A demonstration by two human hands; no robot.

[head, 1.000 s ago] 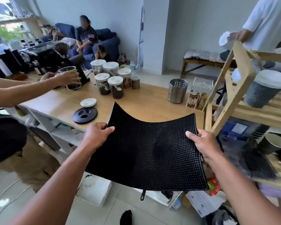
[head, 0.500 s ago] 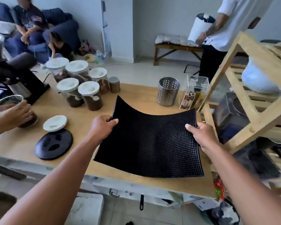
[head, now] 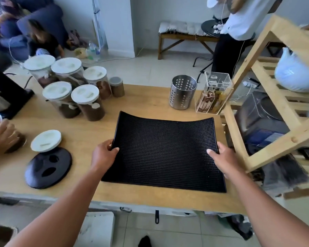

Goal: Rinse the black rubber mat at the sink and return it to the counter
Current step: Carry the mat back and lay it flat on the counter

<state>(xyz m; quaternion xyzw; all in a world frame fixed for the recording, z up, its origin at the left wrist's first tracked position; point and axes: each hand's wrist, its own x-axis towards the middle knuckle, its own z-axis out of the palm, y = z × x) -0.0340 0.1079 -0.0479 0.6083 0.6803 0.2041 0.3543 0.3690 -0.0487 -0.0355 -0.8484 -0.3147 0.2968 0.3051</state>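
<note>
Both arms stretched forward, left hand and right hand pinching, thumbs on top

I can't see the fingers of my left hand or my right hand past the thumbs; they curl under the black rubber mat. Whether the mat's far edge touches the table I cannot tell. Far left of my left hand, another person's hand is blurred and cut by the frame edge, covering something dark. Beyond my right hand, the sachets in the clear box are too small to read.
</note>
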